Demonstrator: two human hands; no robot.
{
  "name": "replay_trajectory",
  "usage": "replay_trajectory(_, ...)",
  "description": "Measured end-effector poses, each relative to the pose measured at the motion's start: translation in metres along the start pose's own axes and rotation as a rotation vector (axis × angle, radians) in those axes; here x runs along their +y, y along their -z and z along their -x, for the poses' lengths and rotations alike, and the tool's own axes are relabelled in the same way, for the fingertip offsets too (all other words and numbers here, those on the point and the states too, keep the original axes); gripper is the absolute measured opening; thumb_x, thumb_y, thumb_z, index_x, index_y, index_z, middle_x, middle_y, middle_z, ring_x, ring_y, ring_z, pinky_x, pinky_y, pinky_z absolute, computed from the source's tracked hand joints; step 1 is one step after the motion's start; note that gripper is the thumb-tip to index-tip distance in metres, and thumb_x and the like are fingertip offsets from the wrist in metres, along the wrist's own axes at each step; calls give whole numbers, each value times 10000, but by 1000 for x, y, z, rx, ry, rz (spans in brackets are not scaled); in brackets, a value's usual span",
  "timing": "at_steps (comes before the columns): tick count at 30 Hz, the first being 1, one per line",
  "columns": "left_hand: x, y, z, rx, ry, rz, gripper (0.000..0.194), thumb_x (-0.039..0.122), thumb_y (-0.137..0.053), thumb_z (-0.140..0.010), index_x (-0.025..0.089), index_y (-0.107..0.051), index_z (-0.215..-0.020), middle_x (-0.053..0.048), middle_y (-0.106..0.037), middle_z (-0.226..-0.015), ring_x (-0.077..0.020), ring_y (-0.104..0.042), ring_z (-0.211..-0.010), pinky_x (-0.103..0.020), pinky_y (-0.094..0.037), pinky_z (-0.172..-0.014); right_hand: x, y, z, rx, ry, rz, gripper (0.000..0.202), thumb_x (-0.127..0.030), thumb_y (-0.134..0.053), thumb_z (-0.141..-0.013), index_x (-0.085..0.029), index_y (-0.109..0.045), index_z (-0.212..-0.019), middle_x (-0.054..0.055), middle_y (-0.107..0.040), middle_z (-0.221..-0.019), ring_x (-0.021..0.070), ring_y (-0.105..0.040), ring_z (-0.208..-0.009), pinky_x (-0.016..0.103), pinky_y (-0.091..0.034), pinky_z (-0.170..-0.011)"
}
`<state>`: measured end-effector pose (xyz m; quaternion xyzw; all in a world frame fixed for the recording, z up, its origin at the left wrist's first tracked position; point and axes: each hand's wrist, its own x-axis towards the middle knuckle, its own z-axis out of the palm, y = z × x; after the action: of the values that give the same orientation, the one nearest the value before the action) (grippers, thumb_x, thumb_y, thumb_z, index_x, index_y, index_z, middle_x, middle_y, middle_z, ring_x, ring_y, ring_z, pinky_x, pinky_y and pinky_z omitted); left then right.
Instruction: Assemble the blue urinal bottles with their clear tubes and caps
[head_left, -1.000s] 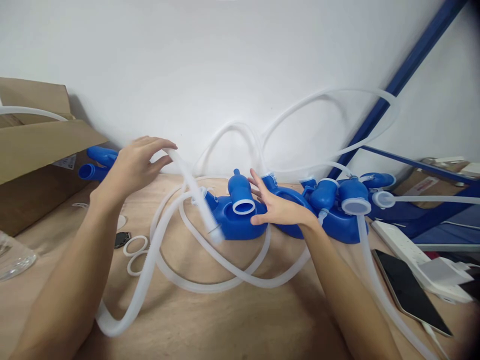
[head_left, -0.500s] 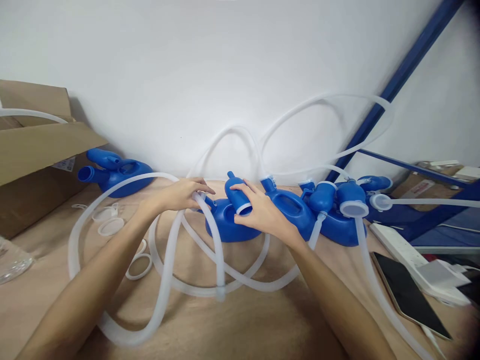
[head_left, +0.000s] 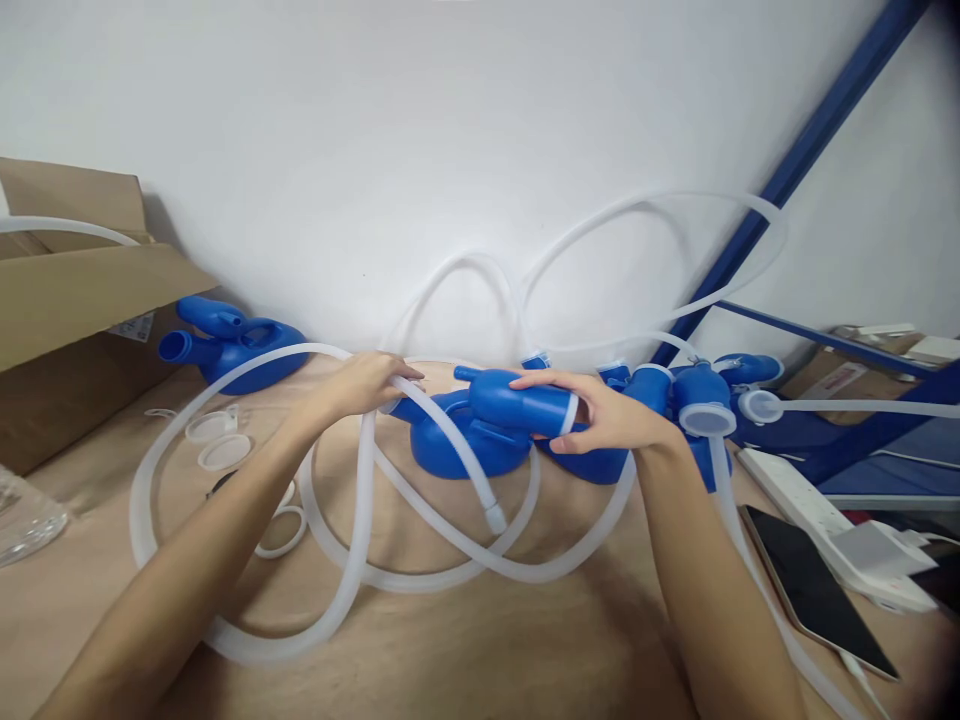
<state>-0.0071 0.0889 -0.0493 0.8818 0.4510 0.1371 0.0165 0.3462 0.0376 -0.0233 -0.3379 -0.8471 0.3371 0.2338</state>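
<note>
My left hand (head_left: 375, 383) is closed around a translucent white hose (head_left: 450, 430), whose free end hangs down to the right over the table. My right hand (head_left: 607, 410) grips a blue cup-shaped part (head_left: 517, 402) by its wide, white-rimmed end; its narrow spout points left. That part lies sideways above a blue jug (head_left: 442, 445), which stands on the table in front of me. More of the hose loops across the table below my hands.
Blue jugs (head_left: 585, 467) and blue connectors with hoses stand at the right, beside a phone (head_left: 817, 590) and a power strip (head_left: 795, 495). White rings (head_left: 281, 532), caps, another blue jug (head_left: 259, 360) and a cardboard box (head_left: 82, 350) are at the left.
My right hand has moved right and turned the blue part from steeply tilted to nearly level. The hose's free end has swung right and up.
</note>
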Motion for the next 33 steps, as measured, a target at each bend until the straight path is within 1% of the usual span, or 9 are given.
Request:
replay_trajectory(3,5,7,3,104,-47,66,391,401,-501,-995,194,-797,-1147,-99,-776,-1177,-259,-720,-1060,-326,-510,-928,-4,12,13,100,-14,8,726,-405,-862,-750,-332,-619,-1430,61,-540,-1571,396,-632,-1310,490,-638,-964)
replay_trajectory(5,8,15,8,240,-11,69,371,362,-469,-1004,201,-781,-1124,-88,-775,-1159,-251,-715,-1047,-312,-503,-898,-6,19,21,138,8,28,712,-399,-870,-747,-337,-626,-1413,61,-534,-1575,401,-606,-1347,508,-616,-1005)
replay_trajectory(8,7,30,18,465,195,-39,331,362,-459,-1010,230,-740,-1126,-71,-782,-1135,-270,-714,-1043,-313,-478,-832,0,31,33,115,74,54,667,-403,-898,-709,-347,-675,-1335,59,-594,-1515,400,-593,-1365,529,-587,-1042)
replay_trajectory(10,3,40,25,545,319,-115,318,398,-458,-1019,252,-727,-1105,-66,-786,-1070,-280,-716,-1006,-317,-451,-789,7,40,41,92,115,38,648,-428,-909,-689,-358,-693,-1296,59,-614,-1497,390,-628,-1326,525,-596,-1018)
replay_trajectory(14,-7,51,32,569,449,-175,326,366,-457,-1026,234,-721,-1165,-77,-769,-953,-279,-698,-917,-321,-396,-742,18,54,54,98,193,1,624,-440,-907,-709,-339,-695,-1287,80,-592,-1533,368,-611,-1361,492,-580,-1039)
replay_trajectory(17,-8,52,32,554,491,-166,339,324,-454,-1038,200,-709,-1225,-63,-753,-942,-254,-676,-907,-316,-360,-752,18,58,56,17,302,14,635,-375,-919,-699,-309,-699,-1291,98,-628,-1496,355,-607,-1374,460,-557,-1076)
replay_trajectory(22,-4,47,29,575,529,-222,397,419,-415,-1051,228,-724,-1211,-96,-766,-956,-288,-698,-908,-324,-360,-712,9,56,50,-43,416,-21,647,-275,-872,-749,-380,-664,-1353,46,-603,-1537,297,-629,-1358,421,-517,-1126)
replay_trajectory(28,-3,45,28,584,514,-201,393,428,-426,-1028,233,-720,-1201,-124,-776,-991,-320,-709,-906,-337,-380,-722,11,56,48,-39,395,29,671,-289,-899,-720,-306,-673,-1351,110,-590,-1546,336,-572,-1417,435,-551,-1079)
replay_trajectory(33,-5,45,28,583,490,-217,367,398,-439,-1015,243,-727,-1183,-116,-780,-973,-316,-714,-889,-338,-371,-700,11,59,52,-22,423,40,685,-260,-897,-714,-350,-677,-1356,75,-630,-1506,315,-616,-1373,402,-561,-1066)
